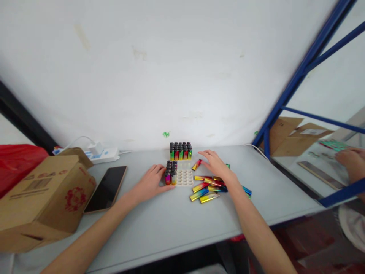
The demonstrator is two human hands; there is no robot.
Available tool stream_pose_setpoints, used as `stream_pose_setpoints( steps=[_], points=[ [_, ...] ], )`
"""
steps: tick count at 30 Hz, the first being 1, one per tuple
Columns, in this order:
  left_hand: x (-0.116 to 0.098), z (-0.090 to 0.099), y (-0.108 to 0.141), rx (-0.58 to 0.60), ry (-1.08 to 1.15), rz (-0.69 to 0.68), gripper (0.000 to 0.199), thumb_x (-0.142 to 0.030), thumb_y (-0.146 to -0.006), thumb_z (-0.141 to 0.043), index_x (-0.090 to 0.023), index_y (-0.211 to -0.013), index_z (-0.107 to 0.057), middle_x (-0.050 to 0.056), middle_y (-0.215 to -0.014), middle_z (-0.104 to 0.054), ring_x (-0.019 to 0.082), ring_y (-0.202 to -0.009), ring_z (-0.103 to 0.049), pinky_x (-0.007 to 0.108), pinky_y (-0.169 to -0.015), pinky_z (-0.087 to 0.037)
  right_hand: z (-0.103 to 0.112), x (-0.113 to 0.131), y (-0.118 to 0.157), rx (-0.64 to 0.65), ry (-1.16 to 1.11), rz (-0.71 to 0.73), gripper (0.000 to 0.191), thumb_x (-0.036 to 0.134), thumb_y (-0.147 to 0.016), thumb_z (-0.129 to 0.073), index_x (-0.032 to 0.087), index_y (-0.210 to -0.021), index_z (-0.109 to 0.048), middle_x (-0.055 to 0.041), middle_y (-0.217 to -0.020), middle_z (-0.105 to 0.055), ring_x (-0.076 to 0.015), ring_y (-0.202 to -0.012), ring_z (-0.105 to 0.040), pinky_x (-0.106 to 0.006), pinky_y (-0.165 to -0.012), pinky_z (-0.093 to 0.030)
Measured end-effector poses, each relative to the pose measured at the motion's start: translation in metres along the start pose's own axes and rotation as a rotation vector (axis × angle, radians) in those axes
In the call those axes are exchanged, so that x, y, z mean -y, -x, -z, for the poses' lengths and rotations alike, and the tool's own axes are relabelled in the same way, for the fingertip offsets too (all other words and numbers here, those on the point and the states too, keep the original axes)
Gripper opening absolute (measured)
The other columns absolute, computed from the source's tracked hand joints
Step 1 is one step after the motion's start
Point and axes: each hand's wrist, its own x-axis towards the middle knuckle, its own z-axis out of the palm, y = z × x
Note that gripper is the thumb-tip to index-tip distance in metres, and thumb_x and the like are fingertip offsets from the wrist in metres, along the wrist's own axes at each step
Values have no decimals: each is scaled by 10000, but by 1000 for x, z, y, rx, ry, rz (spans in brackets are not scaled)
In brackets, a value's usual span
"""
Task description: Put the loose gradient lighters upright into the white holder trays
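Observation:
My left hand rests on the table at the left side of a white tray, thumb along its front edge and fingers beside the upright lighters in its left columns. Empty round slots show in the rest of the tray. Behind it stands a full block of upright lighters. My right hand has its fingers apart, near a red and yellow lighter lying right of the tray; its fingertips hold nothing visible. Below that hand lies a loose pile of shiny coloured lighters, partly under my forearm.
On the left are a phone, a cardboard box, a red bag and a white power strip. A blue metal frame rises at the right, with a person's hand beyond it. A wall backs the table.

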Motion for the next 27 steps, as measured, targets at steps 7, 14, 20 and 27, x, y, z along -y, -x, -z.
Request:
stream_pose_setpoints(
  steps=[7,14,20,27],
  points=[
    [1,-1,1,-19,30,7,597,-721,-832,-644,-203,-1127,-671,123,-1191,-636,314,-1117,-594,468,-1016,-493,-12,-5,-2,178,-73,-20,126,193,-897,-702,167,-1014,-740,-97,-1011,-721,-220,-962,-640,-352,-922,-483],
    [2,-1,1,1,-13,-6,606,-728,-847,-625,-195,-1131,-667,135,-1188,-632,315,-1142,-585,455,-1032,-486,10,7,-4,59,-382,-2,244,426,-923,-686,198,-944,-770,-68,-931,-746,-203,-854,-657,-328,-809,-514],
    [1,0,0,-4,0,8,611,-728,-833,-638,-193,-1126,-676,134,-1196,-638,318,-1137,-594,454,-1019,-498,-3,11,-9,-136,-639,-174,332,506,-852,-736,186,-938,-738,-64,-964,-725,-183,-857,-677,-298,-757,-559],
    [0,0,1,-3,-9,26,621,-742,-827,-633,-203,-1135,-663,132,-1214,-629,319,-1131,-604,457,-1025,-500,-4,10,-14,-342,-1187,-391,391,541,-750,-815,194,-868,-680,-43,-937,-717,-184,-905,-688,-357,-836,-606]
  ],
)
